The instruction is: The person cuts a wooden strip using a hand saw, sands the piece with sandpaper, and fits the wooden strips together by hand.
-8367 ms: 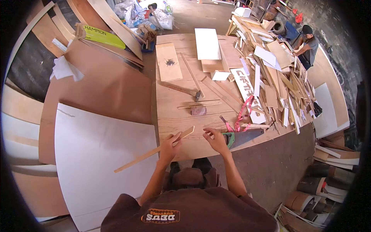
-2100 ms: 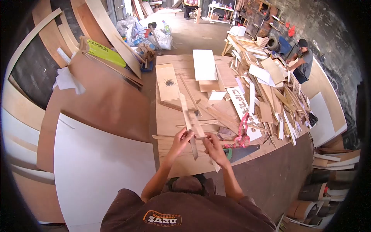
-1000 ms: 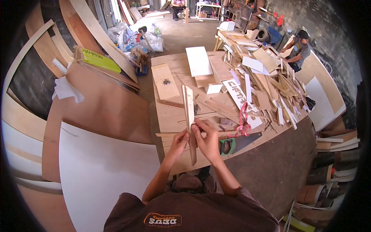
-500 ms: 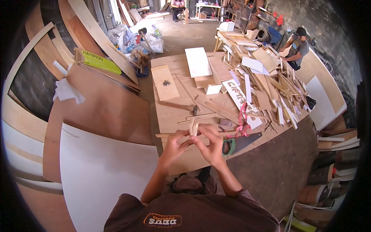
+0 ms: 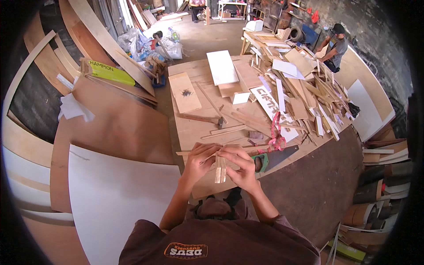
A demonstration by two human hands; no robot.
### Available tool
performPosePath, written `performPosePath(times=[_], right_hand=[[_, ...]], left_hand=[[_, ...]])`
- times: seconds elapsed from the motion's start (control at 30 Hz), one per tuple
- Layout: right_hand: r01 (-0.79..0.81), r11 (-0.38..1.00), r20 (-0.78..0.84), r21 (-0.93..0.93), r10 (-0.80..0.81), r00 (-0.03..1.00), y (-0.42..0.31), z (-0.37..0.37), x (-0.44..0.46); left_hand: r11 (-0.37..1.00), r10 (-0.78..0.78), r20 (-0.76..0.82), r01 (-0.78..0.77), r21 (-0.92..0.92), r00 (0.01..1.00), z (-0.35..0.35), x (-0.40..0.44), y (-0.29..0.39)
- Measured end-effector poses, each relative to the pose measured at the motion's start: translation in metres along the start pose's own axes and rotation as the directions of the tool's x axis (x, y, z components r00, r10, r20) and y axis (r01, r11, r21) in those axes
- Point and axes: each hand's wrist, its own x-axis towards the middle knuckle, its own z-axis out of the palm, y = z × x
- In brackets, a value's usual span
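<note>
Two thin wooden strips (image 5: pixel 220 171) are pressed side by side, their ends pointing toward my body above the front of the plywood table (image 5: pixel 190 139). My left hand (image 5: pixel 201 160) grips them from the left, fingers bent over the top. On the other side my right hand (image 5: pixel 239 164) is closed round the same strips. Just right of it lies a handsaw with a green handle (image 5: pixel 261 162). Behind the hands are a hammer (image 5: pixel 220 121), thin loose sticks (image 5: pixel 224 131), a dark reddish block (image 5: pixel 255 135) and a tangled pink ribbon (image 5: pixel 277 137).
A panel with a small dark pile (image 5: pixel 185 93) and a white-topped box (image 5: pixel 222 67) stand farther back. Wood scraps (image 5: pixel 309 88) heap at the right, with a co-worker (image 5: pixel 334 47) behind them. A large white sheet (image 5: pixel 119 194) is at the left.
Two strips held apart earlier are now together between both hands. Their ends have swung down toward my body, and my fingers now cover their tops. The view has shifted slightly.
</note>
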Motion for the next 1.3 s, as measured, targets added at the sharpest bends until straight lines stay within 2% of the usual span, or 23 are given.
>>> performPosePath(times=[0.17,0.23,0.3,0.37,0.43,0.47,0.53,0.57,0.63,0.67,0.73,0.83,1.07,1.2,1.27,1.3], right_hand=[[0.059,0.996,0.01,-0.07,-0.058,0.998,0.002,0.003,0.0],[0.036,0.993,0.012,-0.113,-0.035,0.999,0.007,0.003,0.001],[0.016,0.987,0.01,-0.157,-0.015,1.0,0.012,0.003,0.003],[-0.043,0.985,0.051,-0.164,0.052,0.997,0.015,0.004,0.003],[-0.078,0.991,0.061,-0.107,0.085,0.994,0.021,0.01,-0.003],[-0.114,0.992,0.067,-0.057,0.118,0.991,0.023,0.012,-0.005],[-0.142,0.989,0.095,-0.03,0.145,0.985,0.021,0.015,-0.003],[-0.176,0.984,0.114,-0.009,0.176,0.978,0.02,0.016,-0.002],[-0.171,0.985,0.112,0.015,0.168,0.979,0.02,0.02,-0.002],[-0.17,0.985,0.108,0.039,0.165,0.98,0.02,0.021,-0.002],[-0.184,0.982,0.101,0.05,0.178,0.979,0.022,0.02,-0.005],[-0.212,0.974,0.105,0.076,0.204,0.973,0.021,0.019,-0.007],[-0.25,0.963,0.102,0.096,0.24,0.965,0.021,0.017,-0.009],[-0.239,0.966,0.089,0.096,0.231,0.969,0.026,0.02,-0.012],[-0.337,0.933,0.121,0.125,0.323,0.939,0.026,0.021,-0.007],[-0.337,0.933,0.122,0.125,0.323,0.939,0.024,0.021,-0.005]], left_hand=[[1.0,-0.016,0.013,0.016,-0.015,1.0,-0.005,-0.004,-0.006],[0.999,-0.028,0.006,0.028,-0.023,1.0,-0.009,-0.007,-0.004],[0.958,-0.17,-0.153,0.127,-0.259,0.973,-0.017,-0.009,0.006],[0.952,-0.185,-0.187,0.129,-0.277,0.965,-0.031,0.003,0.029],[0.954,-0.092,-0.183,0.034,-0.298,0.979,-0.041,0.017,0.041],[0.956,-0.093,-0.192,0.033,-0.292,0.977,-0.042,0.019,0.039],[0.964,0.057,-0.115,-0.085,-0.253,0.992,-0.045,0.023,0.034],[0.964,0.059,-0.119,-0.087,-0.25,0.991,-0.044,0.023,0.033],[0.929,-0.027,-0.132,-0.024,-0.37,0.991,-0.04,0.024,0.033],[0.927,-0.024,-0.128,-0.026,-0.374,0.991,-0.039,0.025,0.034],[0.908,-0.155,-0.114,0.096,-0.408,0.981,-0.037,0.026,0.039],[0.907,-0.217,-0.087,0.168,-0.386,0.972,-0.032,0.028,0.037],[0.905,-0.226,-0.127,0.16,-0.393,0.966,-0.019,0.027,0.03],[0.856,-0.313,-0.122,0.224,-0.466,0.942,-0.017,0.027,0.024],[0.822,-0.355,-0.128,0.244,-0.514,0.926,-0.016,0.028,0.025],[0.777,-0.415,-0.169,0.252,-0.577,0.894,-0.014,0.03,0.026]])
